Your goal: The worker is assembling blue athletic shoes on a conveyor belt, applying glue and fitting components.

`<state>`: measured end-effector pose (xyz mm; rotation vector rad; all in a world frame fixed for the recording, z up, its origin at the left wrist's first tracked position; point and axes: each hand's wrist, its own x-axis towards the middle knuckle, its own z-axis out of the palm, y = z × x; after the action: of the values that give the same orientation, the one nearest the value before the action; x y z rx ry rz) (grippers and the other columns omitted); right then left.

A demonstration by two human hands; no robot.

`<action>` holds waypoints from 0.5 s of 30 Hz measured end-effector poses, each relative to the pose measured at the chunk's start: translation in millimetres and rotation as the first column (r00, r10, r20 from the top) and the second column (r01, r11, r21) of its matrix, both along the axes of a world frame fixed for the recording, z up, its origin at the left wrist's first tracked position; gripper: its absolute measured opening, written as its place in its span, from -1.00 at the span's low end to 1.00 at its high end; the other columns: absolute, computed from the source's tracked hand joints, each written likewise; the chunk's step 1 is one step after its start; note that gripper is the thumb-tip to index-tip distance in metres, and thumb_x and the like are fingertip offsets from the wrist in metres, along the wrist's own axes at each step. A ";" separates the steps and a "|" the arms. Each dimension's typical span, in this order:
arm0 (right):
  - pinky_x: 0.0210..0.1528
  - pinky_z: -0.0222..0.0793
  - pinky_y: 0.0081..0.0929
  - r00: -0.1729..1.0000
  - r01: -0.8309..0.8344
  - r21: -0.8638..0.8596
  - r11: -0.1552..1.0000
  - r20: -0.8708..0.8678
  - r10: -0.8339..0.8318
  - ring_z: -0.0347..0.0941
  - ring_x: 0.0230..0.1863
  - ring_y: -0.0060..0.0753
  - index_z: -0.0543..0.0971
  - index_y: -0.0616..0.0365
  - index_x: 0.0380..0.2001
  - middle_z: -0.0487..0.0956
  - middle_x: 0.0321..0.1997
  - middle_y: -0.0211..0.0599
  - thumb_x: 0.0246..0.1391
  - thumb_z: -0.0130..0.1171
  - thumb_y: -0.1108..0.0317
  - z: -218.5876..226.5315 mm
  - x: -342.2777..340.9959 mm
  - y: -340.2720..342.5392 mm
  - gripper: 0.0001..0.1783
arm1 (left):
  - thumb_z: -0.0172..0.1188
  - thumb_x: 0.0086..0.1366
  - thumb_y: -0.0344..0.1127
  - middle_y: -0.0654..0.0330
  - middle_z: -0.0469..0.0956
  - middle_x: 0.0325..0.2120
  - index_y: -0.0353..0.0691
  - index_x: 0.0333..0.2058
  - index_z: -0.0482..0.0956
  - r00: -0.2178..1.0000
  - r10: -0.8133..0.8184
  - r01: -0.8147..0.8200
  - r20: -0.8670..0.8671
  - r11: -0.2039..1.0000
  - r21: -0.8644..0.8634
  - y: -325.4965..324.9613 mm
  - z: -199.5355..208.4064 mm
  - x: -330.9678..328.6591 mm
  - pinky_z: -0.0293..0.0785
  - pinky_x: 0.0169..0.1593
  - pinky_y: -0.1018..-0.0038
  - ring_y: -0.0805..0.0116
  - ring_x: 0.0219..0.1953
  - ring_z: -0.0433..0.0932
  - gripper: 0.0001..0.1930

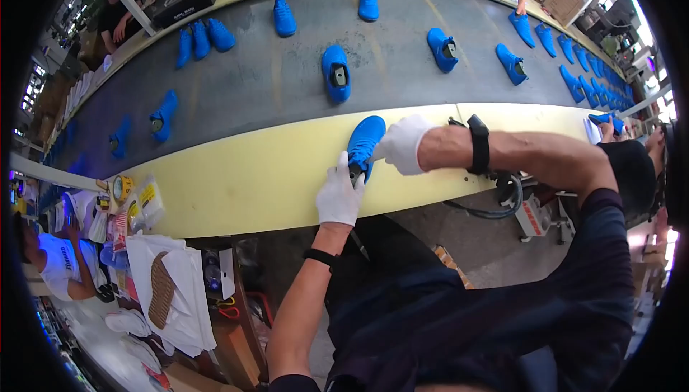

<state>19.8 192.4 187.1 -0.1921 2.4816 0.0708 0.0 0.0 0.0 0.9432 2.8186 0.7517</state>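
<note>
White gloves on both hands. The left hand [339,195] has its fingers closed around the heel end of a blue shoe [367,136], right by the opening. The right hand [406,144] is curled up at the shoe's right side, fingers pointing at it, but honestly I can't tell if it's pinching anything or actually touching. Shoe's sitting on the cream table [230,177], near its far edge, toe pointing away from the person. Right wrist has a chunky black band [479,144] on it.

Just past the table edge there's a dark grey belt [244,76] with more of the same blue shoes spread over it. Closest one [334,56] is a bit beyond the held shoe, three [202,38] are bunched up at the far left, and a whole string of them [567,49] runs off to the right. Up top right, another person's hand [522,6] is on one of them.

Left end of the table: yellow tape roll [123,187] and a clear plastic bag [149,204]. Below that, a brown sole [161,290] on white sheets [192,306].
</note>
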 end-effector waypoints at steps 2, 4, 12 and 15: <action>-0.17 0.57 -0.01 0.998 -0.060 -0.004 0.998 0.014 0.060 0.70 -0.14 0.12 0.77 -0.09 -0.07 0.74 -0.22 -0.07 0.08 0.29 0.33 1.1 -4.8 8.4 -0.68 | 0.33 0.35 -0.01 -0.01 0.56 -0.14 -0.03 0.44 0.20 0.995 -0.019 0.023 -0.096 0.999 0.044 10.7 4.0 14.0 0.65 -0.28 0.10 -0.03 -0.32 0.70 -0.22; -0.29 0.57 -0.05 0.998 -0.060 -0.038 0.997 -0.016 0.060 0.70 -0.23 0.15 0.78 0.10 -0.27 0.72 -0.33 0.00 -0.02 0.30 0.43 4.6 -36.2 -23.9 -0.79 | 0.31 0.36 -0.02 -0.02 0.57 -0.15 -0.04 0.44 0.20 0.995 -0.041 0.042 -0.094 0.999 0.007 -14.4 -1.3 -13.5 0.65 -0.28 0.09 -0.03 -0.32 0.70 -0.24; -0.33 0.55 -0.09 0.978 -0.203 -0.040 0.978 -0.059 0.200 0.66 -0.35 0.14 0.75 0.25 -0.35 0.69 -0.40 0.03 -0.13 0.38 0.41 -1.5 -44.5 -17.4 -0.79 | 0.26 0.42 -0.07 -0.04 0.57 -0.11 -0.15 0.14 0.42 0.999 -0.012 0.012 0.038 1.000 -0.005 15.5 19.9 -6.9 0.62 -0.18 0.00 -0.17 -0.20 0.68 -0.55; -0.31 0.54 -0.06 0.971 -0.198 -0.119 0.973 -0.161 0.177 0.64 -0.37 0.16 0.73 0.23 -0.46 0.69 -0.41 0.03 -0.12 0.39 0.36 -17.0 -25.7 -15.8 -0.84 | 0.23 0.44 -0.04 -0.10 0.60 -0.11 -0.16 0.09 0.45 0.999 -0.022 0.020 0.025 0.997 0.068 10.3 15.1 2.4 0.60 -0.13 -0.04 -0.21 -0.16 0.66 -0.59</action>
<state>-5.9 176.6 170.2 -0.4963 2.6128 -0.0023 2.4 10.3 15.1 0.9647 2.7732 0.8558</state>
